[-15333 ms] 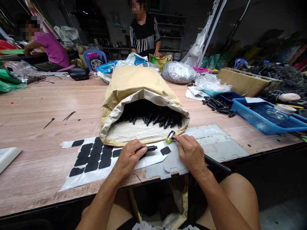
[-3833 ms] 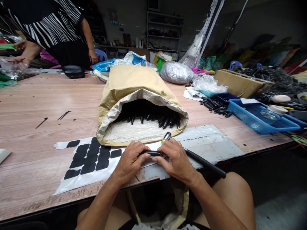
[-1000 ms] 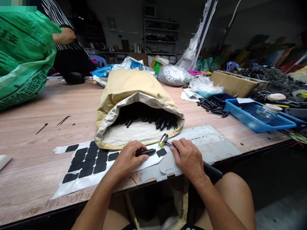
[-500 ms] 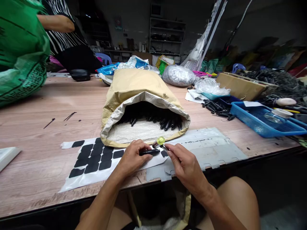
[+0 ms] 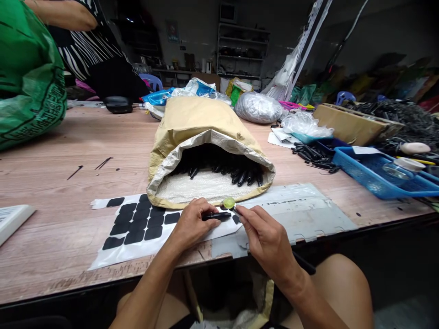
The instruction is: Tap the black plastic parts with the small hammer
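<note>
My left hand is closed around a black pen-shaped piece, which points right over the white sheet. My right hand pinches a short, thin dark stick whose tip is close to a small yellow-green round object. Whether the stick touches that object, I cannot tell. Both hands are just in front of a tan woven sack, its mouth facing me. Inside lie several black pen-shaped pieces. A dark elongated shape shows below my right wrist.
Black rounded-square stickers line a white backing sheet. A grey board lies at right. Further right are a blue basket and loose black pieces. A green sack and a person are at left.
The stick in my right hand has shifted slightly beside the yellow-green object. A dark elongated shape now shows under my right wrist. The view has shifted slightly.
</note>
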Demonstrator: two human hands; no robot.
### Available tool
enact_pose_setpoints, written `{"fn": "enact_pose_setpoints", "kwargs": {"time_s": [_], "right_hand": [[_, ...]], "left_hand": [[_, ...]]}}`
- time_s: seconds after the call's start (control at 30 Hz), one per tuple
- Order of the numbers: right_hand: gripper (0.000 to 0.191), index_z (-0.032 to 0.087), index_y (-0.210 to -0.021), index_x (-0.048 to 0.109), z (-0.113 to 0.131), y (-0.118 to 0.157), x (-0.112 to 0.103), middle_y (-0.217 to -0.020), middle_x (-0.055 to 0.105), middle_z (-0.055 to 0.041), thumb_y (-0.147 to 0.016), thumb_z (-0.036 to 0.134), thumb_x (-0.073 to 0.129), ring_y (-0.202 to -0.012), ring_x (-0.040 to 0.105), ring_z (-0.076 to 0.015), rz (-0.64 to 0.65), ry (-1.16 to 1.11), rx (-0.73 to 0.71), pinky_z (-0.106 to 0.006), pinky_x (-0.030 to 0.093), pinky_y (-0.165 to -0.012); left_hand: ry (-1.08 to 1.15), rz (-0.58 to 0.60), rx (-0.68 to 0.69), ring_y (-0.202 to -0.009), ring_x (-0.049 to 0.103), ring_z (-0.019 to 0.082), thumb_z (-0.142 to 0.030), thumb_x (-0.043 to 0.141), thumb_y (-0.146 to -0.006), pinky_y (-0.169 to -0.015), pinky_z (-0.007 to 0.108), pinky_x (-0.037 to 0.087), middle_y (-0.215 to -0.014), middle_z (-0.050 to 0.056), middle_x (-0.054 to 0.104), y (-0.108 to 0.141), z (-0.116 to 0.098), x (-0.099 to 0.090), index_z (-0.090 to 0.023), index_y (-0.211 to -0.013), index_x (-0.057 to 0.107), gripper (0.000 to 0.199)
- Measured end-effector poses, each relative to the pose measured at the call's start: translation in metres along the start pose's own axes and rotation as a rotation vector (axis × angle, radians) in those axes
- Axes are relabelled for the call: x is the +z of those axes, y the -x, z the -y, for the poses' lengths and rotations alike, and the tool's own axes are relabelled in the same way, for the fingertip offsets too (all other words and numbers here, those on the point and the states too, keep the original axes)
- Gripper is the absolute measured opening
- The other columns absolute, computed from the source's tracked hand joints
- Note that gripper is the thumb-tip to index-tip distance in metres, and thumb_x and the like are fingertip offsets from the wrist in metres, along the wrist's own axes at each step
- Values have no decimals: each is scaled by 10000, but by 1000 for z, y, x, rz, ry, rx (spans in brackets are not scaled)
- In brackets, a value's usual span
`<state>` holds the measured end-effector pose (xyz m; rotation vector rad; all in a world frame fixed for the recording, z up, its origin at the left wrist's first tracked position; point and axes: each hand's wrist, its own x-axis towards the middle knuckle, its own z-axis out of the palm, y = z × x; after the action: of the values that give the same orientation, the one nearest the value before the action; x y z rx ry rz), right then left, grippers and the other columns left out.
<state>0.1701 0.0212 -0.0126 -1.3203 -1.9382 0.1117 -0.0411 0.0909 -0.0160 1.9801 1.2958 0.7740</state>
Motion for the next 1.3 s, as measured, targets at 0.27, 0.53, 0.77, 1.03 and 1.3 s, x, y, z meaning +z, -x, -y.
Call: {"fn": "enact_pose_setpoints", "kwargs": {"time_s": [0.27, 0.53, 0.77, 1.03, 1.3], "right_hand": [[360, 261, -1336, 619, -8, 6, -2, -995, 690, -62, -1033, 226, 429, -869, 672, -171, 22, 20, 46, -285, 543, -830], [272, 256, -1205, 699, -41, -14, -10, -965, 688, -40, -1001, 246, 520, -927, 620, -194, -52, 277, 90, -296, 485, -812], [233, 234, -1151, 710, -61, -14, -1, -924, 656, -48, -983, 232, 549, -915, 550, -209, -12, 395, 87, -311, 439, -826], [225, 243, -1141, 691, -58, -14, -1, -929, 643, -46, -989, 245, 526, -913, 544, -211, -1, 415, 100, -315, 407, -822], [232, 247, -1156, 680, -57, -14, -1, -944, 629, -51, -982, 249, 526, -926, 535, -222, 23, 448, 122, -329, 391, -820]], "left_hand": [[-10, 7, -2, -934, 604, 236, -225, 745, -734, -830, 357, 441, -876, 18, 691, 0, 1, 0, -230, -887, 771, 155], [-2, 51, 22, -931, 590, 229, -291, 711, -804, -826, 353, 420, -893, 17, 672, 0, 2, -3, -234, -891, 763, 116], [-1, 88, 39, -950, 583, 227, -374, 597, -923, -871, 360, 414, -914, 26, 670, 0, 2, -5, -240, -918, 757, 208], [-36, 75, 40, -989, 579, 238, -405, 541, -964, -907, 368, 420, -964, 39, 665, 3, -3, -5, -238, -936, 730, 254], [90, 659, -13, -794, 661, 209, -454, 649, -870, -692, 285, 483, -910, -3, 745, 76, -63, 20, -337, -1013, 734, 203]]}}
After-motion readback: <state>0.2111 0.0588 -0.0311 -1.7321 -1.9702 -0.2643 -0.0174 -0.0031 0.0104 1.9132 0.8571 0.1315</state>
